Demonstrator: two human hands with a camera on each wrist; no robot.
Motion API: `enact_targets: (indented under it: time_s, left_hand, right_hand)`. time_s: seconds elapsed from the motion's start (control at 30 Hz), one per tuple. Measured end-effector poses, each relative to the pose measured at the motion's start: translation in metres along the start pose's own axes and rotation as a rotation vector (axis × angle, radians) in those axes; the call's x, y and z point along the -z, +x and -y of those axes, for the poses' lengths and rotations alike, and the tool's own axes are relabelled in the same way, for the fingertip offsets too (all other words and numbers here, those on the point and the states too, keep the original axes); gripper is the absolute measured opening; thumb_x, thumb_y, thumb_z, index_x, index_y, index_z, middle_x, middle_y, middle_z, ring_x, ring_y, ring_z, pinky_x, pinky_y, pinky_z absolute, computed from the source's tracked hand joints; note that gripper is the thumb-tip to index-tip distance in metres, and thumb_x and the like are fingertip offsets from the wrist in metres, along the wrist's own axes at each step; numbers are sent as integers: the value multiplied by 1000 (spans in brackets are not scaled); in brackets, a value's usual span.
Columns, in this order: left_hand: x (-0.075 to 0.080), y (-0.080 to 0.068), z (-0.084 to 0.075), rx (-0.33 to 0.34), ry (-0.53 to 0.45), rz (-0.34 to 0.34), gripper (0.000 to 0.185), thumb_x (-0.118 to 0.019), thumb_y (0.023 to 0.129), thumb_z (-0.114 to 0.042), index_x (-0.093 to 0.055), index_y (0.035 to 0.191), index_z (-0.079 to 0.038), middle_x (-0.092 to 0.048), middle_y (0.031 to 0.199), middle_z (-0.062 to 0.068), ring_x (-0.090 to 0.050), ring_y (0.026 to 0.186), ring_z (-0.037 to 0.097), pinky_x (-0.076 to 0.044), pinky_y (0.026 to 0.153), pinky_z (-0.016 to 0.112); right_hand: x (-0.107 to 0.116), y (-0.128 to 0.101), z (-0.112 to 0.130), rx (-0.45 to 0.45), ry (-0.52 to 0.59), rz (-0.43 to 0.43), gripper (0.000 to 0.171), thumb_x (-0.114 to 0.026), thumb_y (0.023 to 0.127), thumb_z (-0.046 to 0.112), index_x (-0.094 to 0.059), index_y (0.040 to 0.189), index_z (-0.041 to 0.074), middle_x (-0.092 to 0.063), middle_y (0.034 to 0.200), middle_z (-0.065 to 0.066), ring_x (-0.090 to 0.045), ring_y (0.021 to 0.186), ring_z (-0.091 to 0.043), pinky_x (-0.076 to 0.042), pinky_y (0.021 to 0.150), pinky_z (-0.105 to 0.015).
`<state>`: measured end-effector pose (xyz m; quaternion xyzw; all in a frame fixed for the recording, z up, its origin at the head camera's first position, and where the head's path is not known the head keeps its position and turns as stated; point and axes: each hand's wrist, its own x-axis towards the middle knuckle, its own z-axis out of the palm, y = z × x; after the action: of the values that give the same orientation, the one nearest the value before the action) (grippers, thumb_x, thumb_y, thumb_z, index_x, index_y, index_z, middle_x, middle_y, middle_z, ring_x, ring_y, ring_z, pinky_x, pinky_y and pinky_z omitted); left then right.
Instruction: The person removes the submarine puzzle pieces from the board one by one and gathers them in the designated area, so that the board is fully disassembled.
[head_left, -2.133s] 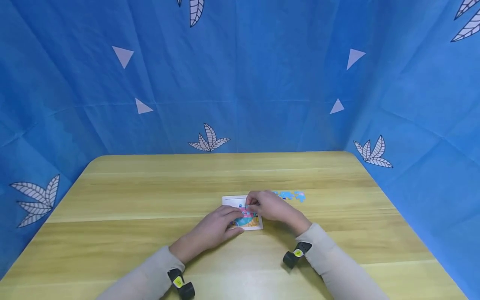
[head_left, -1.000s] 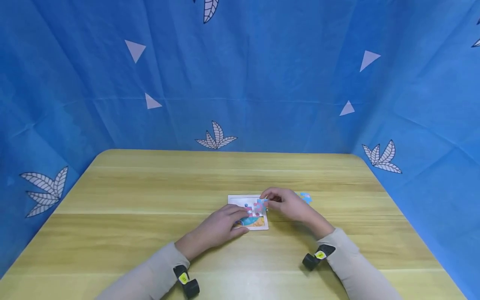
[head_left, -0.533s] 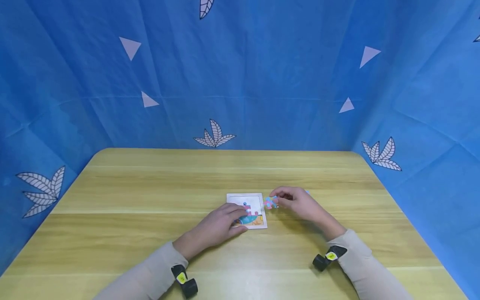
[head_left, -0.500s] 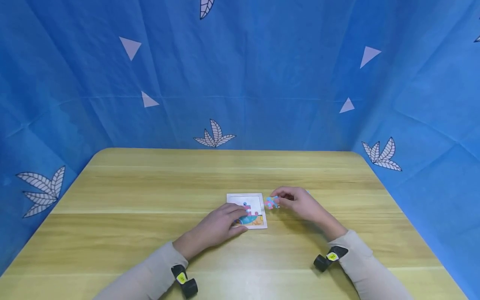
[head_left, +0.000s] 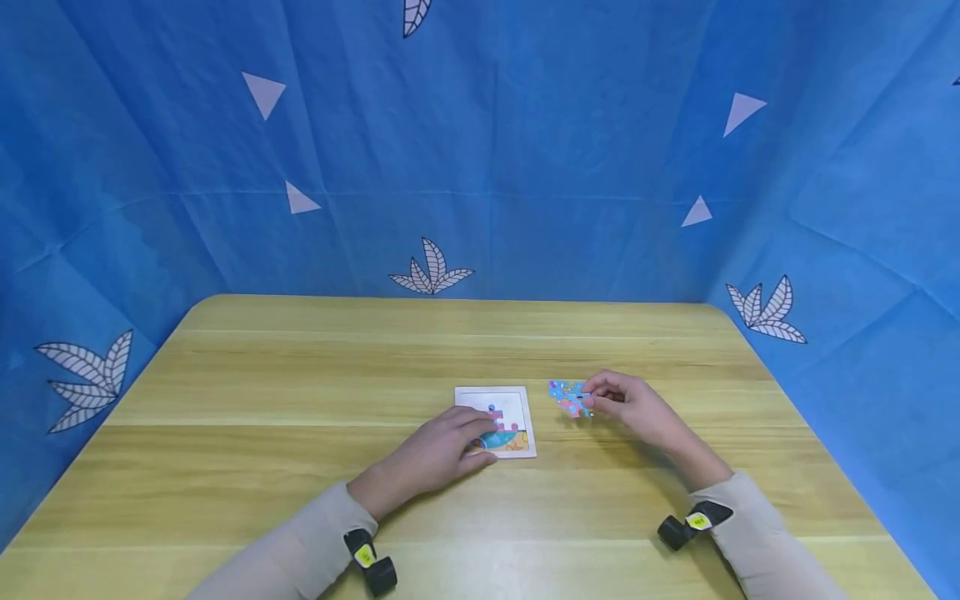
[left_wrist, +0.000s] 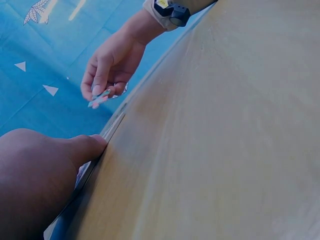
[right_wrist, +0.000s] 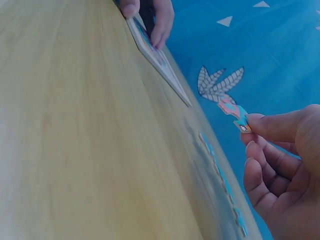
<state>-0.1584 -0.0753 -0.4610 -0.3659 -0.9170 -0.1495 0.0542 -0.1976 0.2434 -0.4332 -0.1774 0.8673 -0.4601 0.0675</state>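
Observation:
My right hand [head_left: 633, 410] pinches a pink and blue jigsaw piece [right_wrist: 232, 110] between thumb and fingertips, held above the table in the right wrist view. Beneath it, a row of mostly blue jigsaw pieces [right_wrist: 222, 180] lies on the table. To the left is a white-rimmed puzzle tray [head_left: 531, 437], its lower part filled with a teal and orange picture and a few pink bits above. My left hand [head_left: 438, 457] rests over the tray's left side, fingers on the picture and thumb along the near edge; it hides that part of the tray.
The wooden table [head_left: 315, 358] stretches around both hands. A blue cloth [head_left: 570, 150] with white leaves and triangles hangs behind and beside it. Each wrist wears a black strap camera, such as the right wrist camera [head_left: 678, 531].
My right hand has lifted the pink and blue piece from the tray and carried it right, over the loose pieces. Some pink area in the tray has turned white. The left hand stays put.

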Motion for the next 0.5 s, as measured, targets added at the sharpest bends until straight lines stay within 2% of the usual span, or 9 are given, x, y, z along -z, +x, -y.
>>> enact_targets:
  time_s: [0.5]
  left_hand:
    - [-1,0,0,3,-5,4,49,-52,89,-49,-55,127,-18,-51,131,-4,-44,122,14,-36,105,32]
  right_hand:
    - [29,-18,-27,-66,-42,-39,22,-63,87,27,-61,101,11,-62,84,-7,-55,73,-19,-47,61,-25]
